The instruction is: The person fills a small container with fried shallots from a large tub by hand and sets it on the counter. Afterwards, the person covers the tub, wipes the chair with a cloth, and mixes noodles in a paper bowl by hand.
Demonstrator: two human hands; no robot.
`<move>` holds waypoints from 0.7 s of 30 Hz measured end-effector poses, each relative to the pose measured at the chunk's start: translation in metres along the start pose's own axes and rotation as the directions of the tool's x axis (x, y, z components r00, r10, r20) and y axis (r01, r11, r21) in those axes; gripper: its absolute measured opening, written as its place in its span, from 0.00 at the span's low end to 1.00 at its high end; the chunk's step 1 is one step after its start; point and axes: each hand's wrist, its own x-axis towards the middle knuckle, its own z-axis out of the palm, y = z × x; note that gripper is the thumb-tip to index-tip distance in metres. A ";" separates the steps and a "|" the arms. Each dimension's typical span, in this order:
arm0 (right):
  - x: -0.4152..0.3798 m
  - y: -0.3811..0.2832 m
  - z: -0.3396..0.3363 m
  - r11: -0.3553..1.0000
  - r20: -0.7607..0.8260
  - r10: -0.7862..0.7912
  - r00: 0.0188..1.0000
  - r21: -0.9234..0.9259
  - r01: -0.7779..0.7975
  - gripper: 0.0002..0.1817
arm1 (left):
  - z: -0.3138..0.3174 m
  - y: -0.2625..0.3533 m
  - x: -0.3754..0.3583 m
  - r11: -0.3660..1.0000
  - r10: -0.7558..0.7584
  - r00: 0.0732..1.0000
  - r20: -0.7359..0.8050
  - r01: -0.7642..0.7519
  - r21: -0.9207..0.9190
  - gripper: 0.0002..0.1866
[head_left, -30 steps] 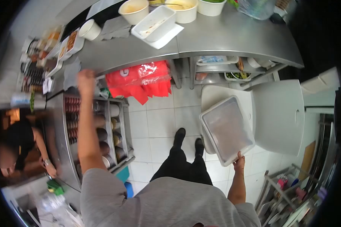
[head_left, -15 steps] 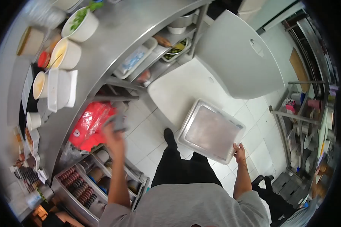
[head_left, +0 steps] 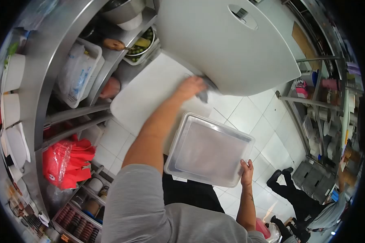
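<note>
My left hand (head_left: 190,88) reaches forward over the white lid-like surface (head_left: 150,87), closed on a grey cloth (head_left: 203,92) that is blurred by motion. Just behind the cloth rises a large pale upright panel (head_left: 227,48). My right hand (head_left: 246,169) grips the right edge of a rectangular container with a translucent lid (head_left: 210,150), its fingers at the rim. The container is held level in front of my body and overlaps the near part of the white surface.
At left, a metal counter (head_left: 65,36) has shelves with a white basket (head_left: 83,75) and a bowl of green items (head_left: 144,46). Below are red plastic bags (head_left: 69,160) and a drawer of jars (head_left: 75,220). A shelf rack (head_left: 312,101) stands right; a person's legs (head_left: 296,198) show behind.
My left hand has swung from beside the red bags forward over the white surface with the cloth. The view has shifted closer to the pale panel. My right hand still holds the container.
</note>
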 end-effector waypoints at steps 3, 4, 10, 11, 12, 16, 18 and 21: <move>0.001 -0.006 0.006 1.000 -0.002 0.003 1.000 0.030 -0.003 0.10 | -0.034 -0.043 -0.023 0.928 -0.370 0.900 -0.229 0.344 -0.145 0.20; 0.008 0.005 -0.005 0.999 0.036 -0.003 0.999 0.044 0.002 0.09 | -0.056 -0.055 -0.029 0.897 -0.435 0.859 -0.270 0.389 -0.210 0.22; -0.002 -0.006 0.000 1.000 0.070 -0.024 0.997 0.022 0.022 0.10 | -0.011 -0.118 -0.030 0.515 -0.856 0.432 -0.285 0.767 -0.383 0.16; -0.005 -0.003 0.001 1.000 0.074 -0.001 0.997 0.031 -0.001 0.12 | 0.000 -0.101 -0.019 0.588 -0.786 0.493 -0.372 0.781 -0.209 0.14; -0.008 0.000 0.002 0.999 0.080 0.020 0.997 0.036 -0.023 0.13 | 0.024 -0.063 -0.002 0.702 -0.706 0.603 -0.372 0.667 -0.251 0.15; -0.020 0.015 0.008 0.997 0.114 0.053 0.992 0.055 -0.059 0.16 | 0.005 0.138 0.030 0.635 0.227 0.778 0.586 0.338 -0.694 0.24; -0.028 0.016 0.016 0.998 0.088 0.050 0.995 0.040 -0.054 0.18 | -0.033 0.163 0.048 0.828 0.192 0.873 0.448 0.101 -0.552 0.18; -0.031 0.031 0.022 0.976 0.020 0.096 0.995 0.192 -0.098 0.17 | -0.059 0.112 0.052 0.862 0.063 0.973 0.221 0.059 -0.504 0.13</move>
